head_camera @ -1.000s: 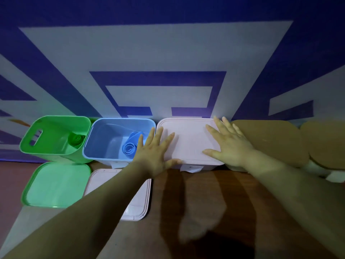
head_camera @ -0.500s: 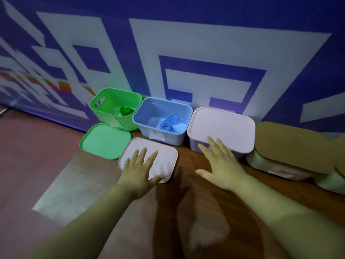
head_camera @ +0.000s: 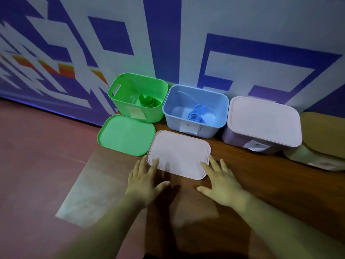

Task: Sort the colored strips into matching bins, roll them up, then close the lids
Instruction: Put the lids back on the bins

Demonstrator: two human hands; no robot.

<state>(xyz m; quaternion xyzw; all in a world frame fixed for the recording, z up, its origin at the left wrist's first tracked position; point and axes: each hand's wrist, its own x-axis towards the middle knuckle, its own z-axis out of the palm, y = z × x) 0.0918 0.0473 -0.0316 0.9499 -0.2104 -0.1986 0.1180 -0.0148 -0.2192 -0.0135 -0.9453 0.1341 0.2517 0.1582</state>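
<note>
Fingers [head_camera: 154, 165] of my left hand [head_camera: 143, 182] lie spread and straight across the near left corner of the pale lid [head_camera: 179, 152]. My right hand [head_camera: 224, 184], fingers also apart, meets its near right corner. That lid lies flat on the table [head_camera: 261, 174]. Just behind it, the open blue bin [head_camera: 173, 124] holds a rolled blue strip [head_camera: 195, 116].

**Dim room, blue cast, soft edges**

I'm working in low light. The patterned wall [head_camera: 168, 34] ahead is the brightest thing, and its cool blue-white tints everything. My left hand [head_camera: 143, 182] and right hand [head_camera: 222, 186] throw dark, soft-edged shadows back toward me on the wooden table [head_camera: 270, 184]. A pale patch of light [head_camera: 82, 193] lies at lower left. My forearms [head_camera: 280, 225] blur near the bottom edge, and the wide lens bends the wall's lines.
</note>
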